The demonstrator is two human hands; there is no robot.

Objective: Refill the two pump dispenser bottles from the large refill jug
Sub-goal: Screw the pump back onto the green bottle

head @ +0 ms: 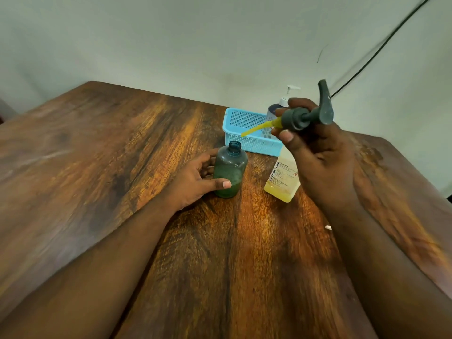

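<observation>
On the desk (122,148): an uncapped green bottle (229,170) stands upright.
Left hand (195,178): grasps the bottle.
Right hand (320,152): raised, pinching the grey pump (305,116), tube yellow.
Jug (283,178): just right of the bottle.
Basket (247,129): behind, holding a second dispenser (281,106).

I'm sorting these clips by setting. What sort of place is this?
Probably a plain room in a home or small office, not a kitchen or workshop: a wooden table set against a bare pale wall, with a blue plastic basket holding a pump bottle.
</observation>
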